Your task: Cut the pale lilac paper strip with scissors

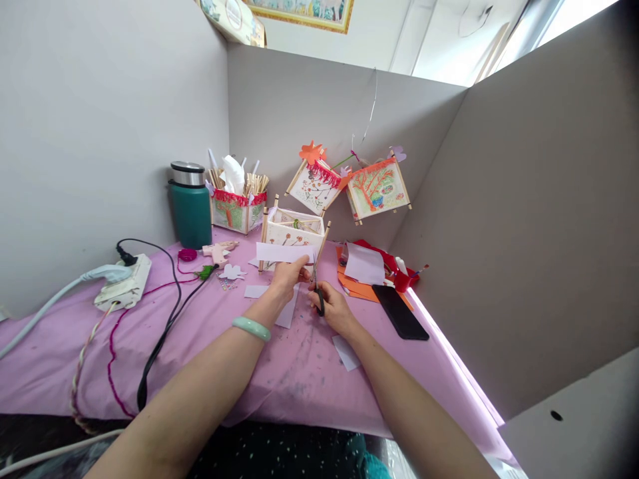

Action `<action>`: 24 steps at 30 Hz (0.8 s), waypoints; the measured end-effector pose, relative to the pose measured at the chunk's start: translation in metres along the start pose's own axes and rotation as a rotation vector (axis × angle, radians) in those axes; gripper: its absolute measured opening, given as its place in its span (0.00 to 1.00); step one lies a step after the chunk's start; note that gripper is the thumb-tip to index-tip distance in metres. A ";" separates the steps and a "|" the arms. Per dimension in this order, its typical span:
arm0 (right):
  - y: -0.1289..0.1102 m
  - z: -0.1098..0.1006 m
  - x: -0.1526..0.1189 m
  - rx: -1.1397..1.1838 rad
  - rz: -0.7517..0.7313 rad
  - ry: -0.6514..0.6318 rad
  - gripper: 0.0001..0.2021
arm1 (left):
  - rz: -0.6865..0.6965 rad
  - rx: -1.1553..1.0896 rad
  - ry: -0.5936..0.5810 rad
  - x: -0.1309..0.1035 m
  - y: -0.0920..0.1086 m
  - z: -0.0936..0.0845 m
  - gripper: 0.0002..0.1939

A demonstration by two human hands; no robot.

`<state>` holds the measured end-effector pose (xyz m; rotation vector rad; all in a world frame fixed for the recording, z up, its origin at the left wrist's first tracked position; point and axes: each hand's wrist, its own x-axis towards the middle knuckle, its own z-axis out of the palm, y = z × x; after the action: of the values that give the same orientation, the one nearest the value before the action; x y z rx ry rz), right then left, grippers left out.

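Hands with scissors, pale paper strip

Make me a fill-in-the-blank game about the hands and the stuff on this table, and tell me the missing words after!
The right hand holds a pair of ____.
The left hand holds a pale strip made of ____.
The bangle is worn on the person's ____ arm.
The phone lying beyond the right hand is coloured ____.

Missing words: scissors; paper; left; black.
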<state>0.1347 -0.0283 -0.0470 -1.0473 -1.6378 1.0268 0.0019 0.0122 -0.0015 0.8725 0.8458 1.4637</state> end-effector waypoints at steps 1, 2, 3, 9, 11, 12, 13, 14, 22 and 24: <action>0.000 0.000 0.000 -0.004 -0.002 0.003 0.15 | 0.001 0.001 -0.003 0.000 0.000 0.000 0.10; 0.000 0.000 0.000 -0.011 -0.005 0.008 0.15 | 0.003 0.001 -0.005 0.000 0.000 0.000 0.10; 0.000 0.000 0.000 -0.020 -0.008 0.015 0.15 | 0.004 0.002 -0.008 0.000 0.000 0.000 0.10; -0.003 0.000 0.000 -0.055 -0.017 0.041 0.15 | 0.003 0.000 -0.010 0.000 0.000 0.000 0.10; -0.002 0.000 0.000 -0.059 -0.018 0.040 0.16 | 0.004 0.000 -0.009 0.000 0.000 0.000 0.10; -0.002 0.000 0.000 -0.059 -0.018 0.040 0.16 | 0.002 0.002 -0.009 -0.001 0.000 0.001 0.10; -0.002 0.000 0.000 -0.055 -0.017 0.040 0.16 | -0.003 0.007 -0.008 -0.001 0.001 0.001 0.10; -0.001 0.000 0.000 -0.048 -0.015 0.043 0.16 | -0.009 0.013 -0.007 -0.002 0.001 0.002 0.10; 0.002 0.000 0.002 -0.015 -0.001 0.057 0.17 | -0.021 0.025 -0.014 -0.009 0.004 0.006 0.08; -0.001 0.000 0.002 -0.015 0.000 0.059 0.16 | -0.020 0.026 -0.016 -0.008 0.004 0.006 0.08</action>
<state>0.1341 -0.0270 -0.0462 -1.0778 -1.6000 0.9764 0.0059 0.0037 0.0044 0.8916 0.8608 1.4293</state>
